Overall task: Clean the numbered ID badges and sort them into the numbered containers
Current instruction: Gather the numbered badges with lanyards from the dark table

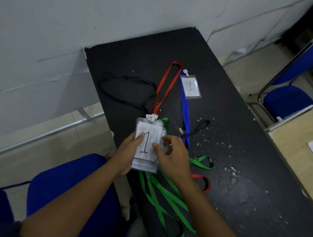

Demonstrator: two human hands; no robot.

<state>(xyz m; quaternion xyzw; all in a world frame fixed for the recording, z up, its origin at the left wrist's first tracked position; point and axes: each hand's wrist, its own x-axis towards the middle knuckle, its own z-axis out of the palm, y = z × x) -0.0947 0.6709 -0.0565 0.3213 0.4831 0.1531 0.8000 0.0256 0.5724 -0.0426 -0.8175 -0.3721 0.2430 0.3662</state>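
A stack of clear badge holders (148, 129) with a paper marked "1" on top is held above the near left part of the black table (243, 144). My left hand (125, 153) grips the stack's left edge, thumb on the paper. My right hand (173, 155) pinches its right edge. A red lanyard (165, 87) runs up from the top clip, and green lanyards (164, 199) hang below the stack. Another badge marked "1" (190, 87) lies farther back on a blue lanyard (186, 111).
A black lanyard (126, 89) loops at the table's back left. White flecks (237, 180) litter the right side of the table. Blue chairs stand at bottom left (62, 185) and upper right (288, 102). A wooden desk (300, 141) adjoins on the right.
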